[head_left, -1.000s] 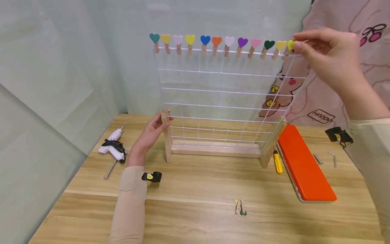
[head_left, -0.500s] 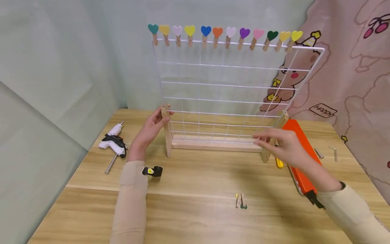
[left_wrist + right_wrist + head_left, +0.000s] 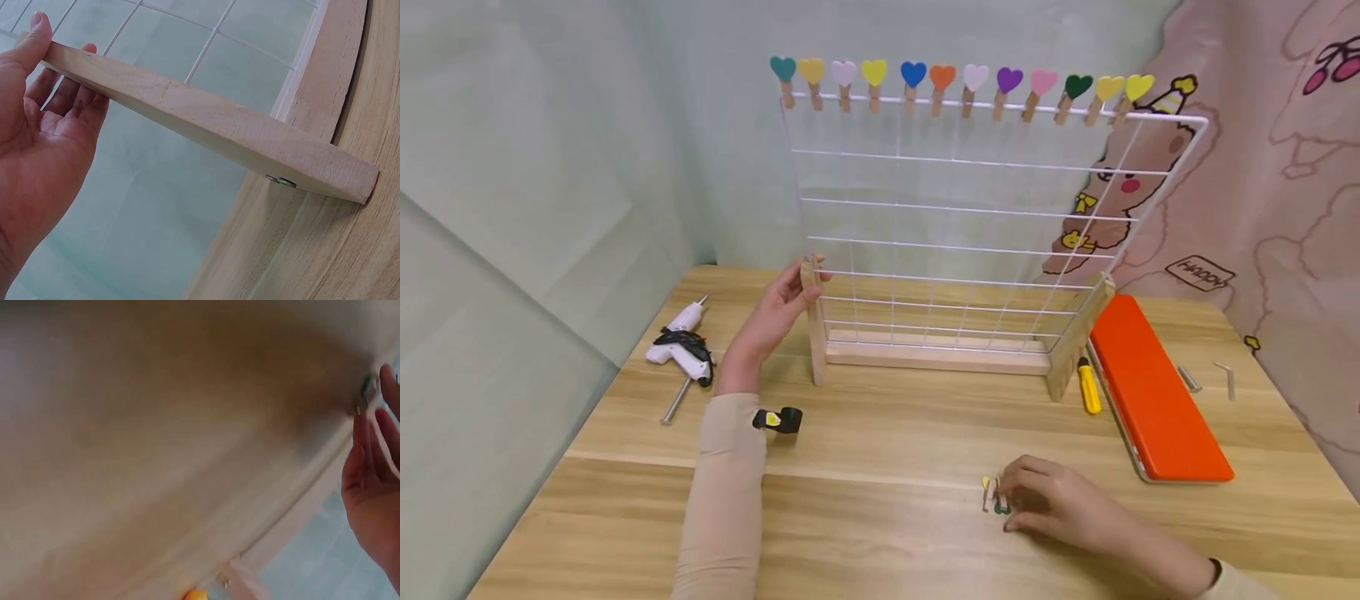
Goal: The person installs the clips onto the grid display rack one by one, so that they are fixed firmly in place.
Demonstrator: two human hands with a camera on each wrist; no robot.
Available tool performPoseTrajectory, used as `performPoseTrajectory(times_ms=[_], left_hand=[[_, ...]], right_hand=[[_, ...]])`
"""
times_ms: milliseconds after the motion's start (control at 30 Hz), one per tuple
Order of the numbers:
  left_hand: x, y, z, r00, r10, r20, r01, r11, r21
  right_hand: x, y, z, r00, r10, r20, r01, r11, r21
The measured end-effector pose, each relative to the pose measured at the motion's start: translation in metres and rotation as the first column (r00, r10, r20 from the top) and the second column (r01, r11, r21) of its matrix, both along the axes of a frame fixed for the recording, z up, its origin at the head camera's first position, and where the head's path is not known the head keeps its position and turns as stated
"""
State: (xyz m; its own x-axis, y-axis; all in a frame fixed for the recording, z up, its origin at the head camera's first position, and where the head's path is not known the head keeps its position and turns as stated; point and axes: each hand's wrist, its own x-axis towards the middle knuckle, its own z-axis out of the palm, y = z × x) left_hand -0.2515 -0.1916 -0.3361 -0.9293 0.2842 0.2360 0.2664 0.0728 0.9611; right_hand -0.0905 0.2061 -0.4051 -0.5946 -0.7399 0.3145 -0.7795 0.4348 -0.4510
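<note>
My left hand (image 3: 775, 310) grips the top of the left wooden upright (image 3: 817, 342), thumb on one side and fingers on the other in the left wrist view. This upright belongs to a stand holding a white wire grid (image 3: 981, 162). Along the grid's top wire sits a row of heart clothespins in several colours, among them a blue-heart clothespin (image 3: 913, 75). Low over the table, my right hand (image 3: 1067, 507) has thumb and fingers apart around a green-heart clothespin (image 3: 1002, 509). Just left of that lies a yellow-heart clothespin (image 3: 986, 483). The right wrist view is blurred.
On the left lie a white glue gun (image 3: 685, 354) with a black cord and a metal bolt (image 3: 676, 402). Right of the stand are a yellow-handled screwdriver (image 3: 1089, 390), an orange case (image 3: 1161, 392), a short bolt (image 3: 1189, 379) and a hex key (image 3: 1228, 379).
My right hand has let go of the last yellow-heart clothespin at the grid's top right and come down to the clothespins on the table. My left hand keeps its grip on the upright.
</note>
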Motion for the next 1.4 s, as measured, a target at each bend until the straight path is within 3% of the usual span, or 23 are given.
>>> performPoseTrajectory(times_ms=[133, 267, 467, 600, 833, 1067, 1167, 1267, 1400], left_hand=[[-0.006, -0.004, -0.006, 1.000, -0.001, -0.004, 0.001, 1.000, 0.010], [-0.009, -0.005, -0.010, 1.000, 0.006, -0.007, -0.006, 1.000, 0.015], [-0.011, -0.003, -0.012, 1.000, 0.005, -0.027, -0.004, 0.999, 0.032], [-0.011, -0.003, -0.012, 0.999, 0.002, -0.034, -0.001, 0.999, 0.035], [-0.010, -0.004, -0.011, 1.000, -0.007, -0.028, 0.008, 0.999, 0.034], [-0.001, 0.000, -0.002, 1.000, -0.005, -0.024, 0.005, 1.000, 0.021], [0.002, 0.002, 0.001, 1.000, -0.004, -0.017, 0.005, 1.000, 0.025], [0.003, 0.002, 0.003, 1.000, -0.002, -0.016, 0.003, 1.000, 0.024], [0.003, 0.002, 0.002, 1.000, 0.000, -0.025, 0.000, 1.000, 0.020]], right_hand=[[0.004, -0.004, -0.002, 0.997, -0.030, -0.069, 0.033, 0.999, 0.042], [0.002, -0.006, -0.005, 0.997, -0.049, -0.060, 0.051, 0.998, 0.028], [-0.002, -0.004, -0.009, 1.000, -0.003, -0.031, 0.002, 0.999, -0.043], [-0.003, -0.002, -0.004, 0.994, 0.042, -0.096, -0.042, 0.999, 0.005], [-0.005, -0.003, 0.006, 0.958, 0.138, -0.251, -0.106, 0.985, 0.134], [-0.011, -0.003, 0.006, 0.905, 0.151, -0.398, -0.120, 0.988, 0.101], [-0.014, -0.001, 0.005, 0.893, 0.138, -0.427, -0.118, 0.990, 0.075], [-0.016, 0.002, 0.005, 0.899, 0.125, -0.419, -0.115, 0.992, 0.051], [-0.017, 0.004, 0.005, 0.935, 0.107, -0.339, -0.101, 0.994, 0.036]])
